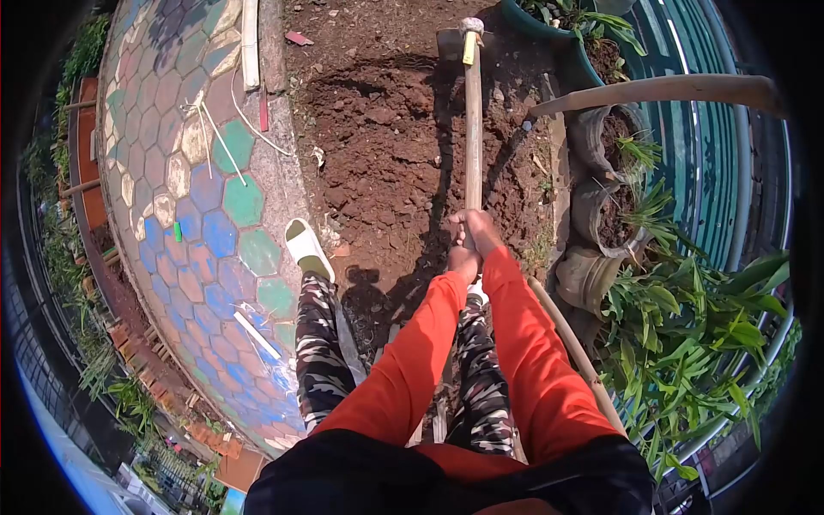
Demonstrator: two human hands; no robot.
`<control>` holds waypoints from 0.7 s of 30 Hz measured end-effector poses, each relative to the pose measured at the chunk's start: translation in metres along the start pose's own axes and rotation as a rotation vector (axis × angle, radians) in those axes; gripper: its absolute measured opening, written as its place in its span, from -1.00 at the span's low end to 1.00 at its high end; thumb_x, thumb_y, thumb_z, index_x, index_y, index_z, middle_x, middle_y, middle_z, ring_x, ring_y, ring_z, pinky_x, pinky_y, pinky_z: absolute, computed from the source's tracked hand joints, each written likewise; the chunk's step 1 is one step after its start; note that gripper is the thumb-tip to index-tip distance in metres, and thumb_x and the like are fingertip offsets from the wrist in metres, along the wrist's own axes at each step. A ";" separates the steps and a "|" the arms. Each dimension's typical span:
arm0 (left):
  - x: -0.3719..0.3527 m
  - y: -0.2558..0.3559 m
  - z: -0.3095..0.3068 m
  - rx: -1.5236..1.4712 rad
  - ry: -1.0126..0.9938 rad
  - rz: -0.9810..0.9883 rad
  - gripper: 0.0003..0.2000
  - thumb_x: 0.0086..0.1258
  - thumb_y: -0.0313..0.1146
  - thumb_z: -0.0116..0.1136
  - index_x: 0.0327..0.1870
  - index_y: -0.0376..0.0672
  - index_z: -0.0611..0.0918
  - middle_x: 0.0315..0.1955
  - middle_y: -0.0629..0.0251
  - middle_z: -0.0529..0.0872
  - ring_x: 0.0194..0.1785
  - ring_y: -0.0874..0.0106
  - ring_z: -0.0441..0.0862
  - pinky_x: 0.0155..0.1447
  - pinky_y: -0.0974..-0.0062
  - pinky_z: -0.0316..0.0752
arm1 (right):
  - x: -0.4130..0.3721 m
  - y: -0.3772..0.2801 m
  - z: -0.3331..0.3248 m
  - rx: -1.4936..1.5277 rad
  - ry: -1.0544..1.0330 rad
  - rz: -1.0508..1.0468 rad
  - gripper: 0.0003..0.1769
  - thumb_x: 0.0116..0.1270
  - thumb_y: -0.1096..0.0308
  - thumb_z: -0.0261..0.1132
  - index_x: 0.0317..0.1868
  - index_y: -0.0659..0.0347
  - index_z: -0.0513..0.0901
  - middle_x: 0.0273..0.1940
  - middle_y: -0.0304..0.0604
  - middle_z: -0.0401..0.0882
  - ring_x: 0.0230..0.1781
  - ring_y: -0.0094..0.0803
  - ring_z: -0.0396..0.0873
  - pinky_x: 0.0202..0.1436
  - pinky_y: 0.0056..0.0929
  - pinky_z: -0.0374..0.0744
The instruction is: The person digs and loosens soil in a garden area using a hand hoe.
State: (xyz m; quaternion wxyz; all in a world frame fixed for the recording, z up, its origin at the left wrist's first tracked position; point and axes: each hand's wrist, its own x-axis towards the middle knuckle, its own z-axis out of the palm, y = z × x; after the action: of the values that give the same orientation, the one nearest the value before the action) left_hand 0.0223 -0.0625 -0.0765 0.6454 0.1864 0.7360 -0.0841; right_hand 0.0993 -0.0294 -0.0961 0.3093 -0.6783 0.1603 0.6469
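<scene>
Likely stiff and head-heavy, the hoe [473, 103] suits my hold, left hand [464, 262] and right hand [481, 230] wrapped around its handle [474, 163], far from the head [451, 45].

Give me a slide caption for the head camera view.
Left hand and right hand grip a wooden-handled hoe over broken soil, beside a painted, paved path.
</scene>
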 end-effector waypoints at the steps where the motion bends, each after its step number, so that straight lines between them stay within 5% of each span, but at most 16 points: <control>1: 0.046 -0.058 0.002 -0.044 -0.057 0.128 -0.62 0.23 -0.04 0.29 -0.29 -0.26 0.62 -0.28 0.31 0.67 -0.18 0.49 0.60 -0.10 0.46 0.47 | 0.009 0.029 -0.002 0.028 -0.031 0.051 -0.88 0.10 0.42 0.30 -0.54 0.20 0.54 -0.70 -0.27 0.36 -0.78 -0.45 0.28 -0.71 -0.39 0.28; 5: -0.016 -0.034 -0.018 -0.020 -0.132 0.222 -0.72 0.22 -0.29 0.19 -0.13 -0.29 0.61 -0.20 0.15 0.72 -0.13 0.40 0.68 -0.12 0.41 0.51 | -0.033 0.021 0.006 0.028 -0.037 0.000 -0.86 0.09 0.43 0.31 -0.55 0.19 0.52 -0.68 -0.28 0.37 -0.77 -0.45 0.29 -0.70 -0.42 0.28; 7: -0.028 0.000 -0.012 0.040 0.015 0.212 -0.69 0.15 -0.41 0.05 -0.13 -0.40 0.59 -0.17 0.05 0.70 -0.08 0.34 0.66 -0.03 0.38 0.49 | -0.046 -0.028 0.020 0.024 -0.131 0.030 -0.85 0.03 0.45 0.36 -0.48 0.24 0.51 -0.66 -0.27 0.39 -0.74 -0.43 0.34 -0.65 -0.39 0.40; 9: -0.033 0.042 -0.015 0.004 -0.100 0.357 -0.79 0.19 -0.40 0.10 -0.29 -0.38 0.65 -0.33 0.15 0.71 -0.20 0.36 0.66 -0.09 0.39 0.48 | -0.062 -0.073 0.025 0.066 -0.112 -0.175 -0.85 0.01 0.47 0.37 -0.44 0.28 0.54 -0.62 -0.23 0.43 -0.72 -0.40 0.39 -0.63 -0.38 0.44; 12: -0.025 0.095 -0.009 0.087 -0.021 0.370 -0.71 0.03 -0.29 0.22 -0.41 -0.42 0.65 -0.45 -0.03 0.72 -0.29 0.12 0.72 -0.17 0.26 0.52 | -0.027 -0.127 0.034 -0.027 -0.074 -0.210 -0.85 0.03 0.48 0.35 -0.40 0.28 0.53 -0.60 -0.25 0.44 -0.67 -0.44 0.42 -0.61 -0.42 0.45; 16: -0.003 0.030 0.009 0.103 0.104 0.543 -0.66 -0.05 -0.21 0.32 -0.37 -0.34 0.67 -0.44 -0.04 0.72 -0.29 0.10 0.72 -0.20 0.23 0.52 | -0.013 -0.099 0.018 -0.005 -0.073 -0.184 -0.82 0.06 0.46 0.37 -0.48 0.20 0.48 -0.65 -0.33 0.38 -0.74 -0.52 0.32 -0.64 -0.48 0.38; 19: -0.029 -0.037 -0.023 0.190 0.001 0.390 -0.63 0.01 -0.19 0.41 -0.23 -0.26 0.67 -0.45 0.11 0.73 -0.32 0.29 0.71 -0.19 0.29 0.52 | -0.047 -0.030 0.016 0.055 -0.126 -0.127 -0.81 0.10 0.47 0.35 -0.50 0.13 0.45 -0.66 -0.38 0.34 -0.75 -0.54 0.27 -0.65 -0.49 0.33; 21: -0.045 -0.086 -0.035 0.156 0.088 0.649 -0.66 0.07 -0.21 0.36 -0.23 -0.27 0.66 -0.45 0.07 0.74 -0.28 0.21 0.74 -0.18 0.27 0.54 | -0.077 0.010 0.011 0.165 -0.167 -0.024 -0.78 0.14 0.45 0.34 -0.52 0.10 0.43 -0.68 -0.40 0.30 -0.76 -0.54 0.25 -0.64 -0.49 0.31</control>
State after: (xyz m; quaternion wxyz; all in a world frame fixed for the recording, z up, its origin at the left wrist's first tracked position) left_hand -0.0388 -0.1360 -0.0373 0.5897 0.4634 0.6569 0.0776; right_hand 0.0759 -0.0439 -0.0228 0.3838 -0.5963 0.1786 0.6821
